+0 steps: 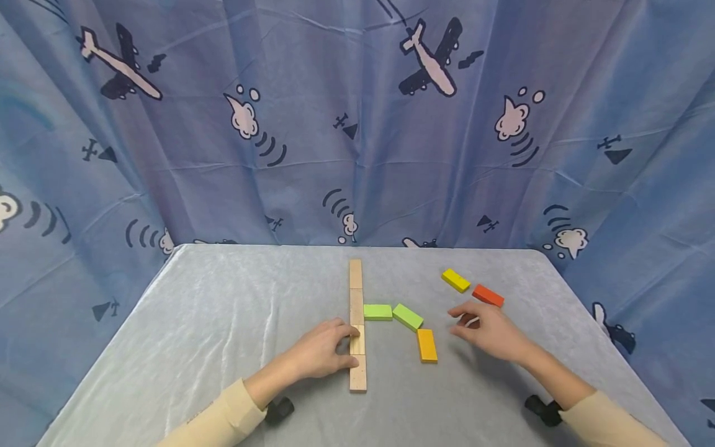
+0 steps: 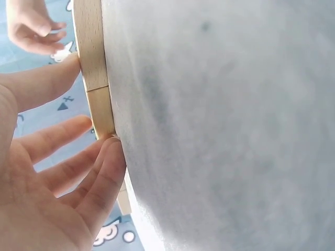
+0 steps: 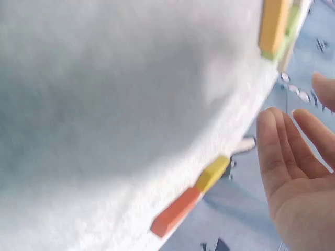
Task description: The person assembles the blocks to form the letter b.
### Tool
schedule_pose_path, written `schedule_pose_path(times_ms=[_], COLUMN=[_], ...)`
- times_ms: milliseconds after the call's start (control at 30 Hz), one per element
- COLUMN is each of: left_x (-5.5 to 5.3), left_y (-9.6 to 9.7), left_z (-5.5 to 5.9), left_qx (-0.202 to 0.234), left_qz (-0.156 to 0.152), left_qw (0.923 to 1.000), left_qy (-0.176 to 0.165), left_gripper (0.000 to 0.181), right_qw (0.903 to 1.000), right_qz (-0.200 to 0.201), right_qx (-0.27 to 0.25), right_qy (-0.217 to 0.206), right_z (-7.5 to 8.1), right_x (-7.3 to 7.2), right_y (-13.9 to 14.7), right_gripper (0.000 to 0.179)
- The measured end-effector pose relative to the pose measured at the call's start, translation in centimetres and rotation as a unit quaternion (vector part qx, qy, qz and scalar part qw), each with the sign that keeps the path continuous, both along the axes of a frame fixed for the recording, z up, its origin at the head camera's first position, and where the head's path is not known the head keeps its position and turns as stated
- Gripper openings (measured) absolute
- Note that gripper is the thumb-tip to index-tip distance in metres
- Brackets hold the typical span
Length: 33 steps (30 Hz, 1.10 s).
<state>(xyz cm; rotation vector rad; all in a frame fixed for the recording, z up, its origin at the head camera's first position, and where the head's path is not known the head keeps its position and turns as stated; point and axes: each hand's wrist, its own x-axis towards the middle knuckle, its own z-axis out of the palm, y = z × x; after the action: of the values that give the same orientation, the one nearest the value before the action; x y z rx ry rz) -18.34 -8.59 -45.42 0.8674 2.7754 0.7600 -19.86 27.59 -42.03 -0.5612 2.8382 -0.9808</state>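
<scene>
We saw a left hand (image 1: 319,349), fingers extended, touching the row of wooden blocks (image 1: 356,304) standing complete-looking at lower center. Green blocks (image 1: 378,312) and an orange block (image 1: 427,346) branched rightward. The right hand (image 1: 491,329), relaxed, held nothing; the yellow block (image 1: 455,280) and red block (image 1: 488,295), center right, seemed not yet joined. We saw no containers.

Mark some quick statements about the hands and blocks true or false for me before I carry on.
1. The left hand touches the row of plain wooden blocks. True.
2. That row has three blocks. False: it has four.
3. The right hand holds nothing. True.
4. Two lime-green blocks lie between the row and the orange block. True.
5. All coloured blocks lie left of the row. False: they lie right of it, including the yellow block and red block.
</scene>
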Motion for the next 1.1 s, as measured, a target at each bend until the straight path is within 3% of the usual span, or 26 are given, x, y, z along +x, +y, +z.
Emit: schedule_pose_path(times_ms=[200,367,633,1100], left_x=[-0.1,-0.1,-0.1,-0.2], left_y=[0.0,0.1,0.1,0.1], left_z=[-0.1,-0.1,0.0,-0.4], left_qx=[-0.007,-0.005,-0.005,-0.003], left_qz=[0.004,0.003,0.001,0.001], left_qw=[1.0000,1.0000,1.0000,1.0000], left_qy=[-0.005,-0.006,-0.006,-0.008], left_gripper=[0.050,0.050,0.050,0.049], right_qw=[0.9982,0.9948,0.9890,0.9854], right_qz=[-0.039,-0.089,-0.126,-0.159], right_qx=[0.010,0.028,0.035,0.056], right_qy=[0.044,0.041,0.068,0.025], right_z=[0.6,0.1,-0.8,-2.6], right_x=[-1.2,-2.1,-3.5,-5.6], right_y=[1.6,2.8,4.1,6.6], right_gripper=[0.029,0.032,0.027,0.037])
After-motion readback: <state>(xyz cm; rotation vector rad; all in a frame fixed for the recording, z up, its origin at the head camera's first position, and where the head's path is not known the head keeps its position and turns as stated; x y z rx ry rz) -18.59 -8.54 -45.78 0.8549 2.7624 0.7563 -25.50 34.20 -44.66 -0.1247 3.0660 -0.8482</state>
